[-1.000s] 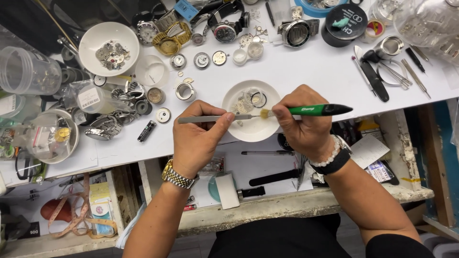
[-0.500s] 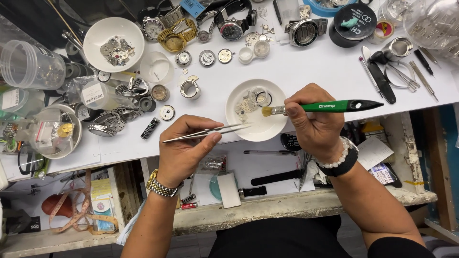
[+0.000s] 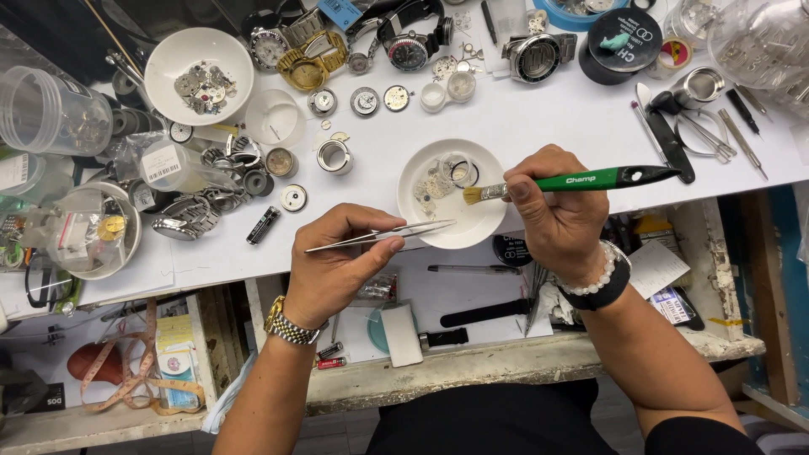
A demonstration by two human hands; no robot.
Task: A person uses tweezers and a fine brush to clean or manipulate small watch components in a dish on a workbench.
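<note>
My left hand [image 3: 337,265] grips metal tweezers [image 3: 383,236], whose tips reach the near rim of a small white dish [image 3: 489,223]. The dish holds small watch parts [image 3: 442,179] and a ring. My right hand [image 3: 556,211] holds a green-handled brush [image 3: 590,179] level, its bristles over the dish's right side. A gold watch is on my left wrist and a bead bracelet with a dark band on my right.
A white bowl of watch parts [image 3: 198,76] sits at the back left. Several wristwatches [image 3: 404,46] and small cups lie along the back. Clear plastic containers [image 3: 50,109] stand at the left, hand tools [image 3: 674,143] at the right. An open drawer [image 3: 472,303] lies below the table edge.
My left hand with the tweezers has drawn down and back toward me, the tips now at the dish's near rim. The brush stays over the dish.
</note>
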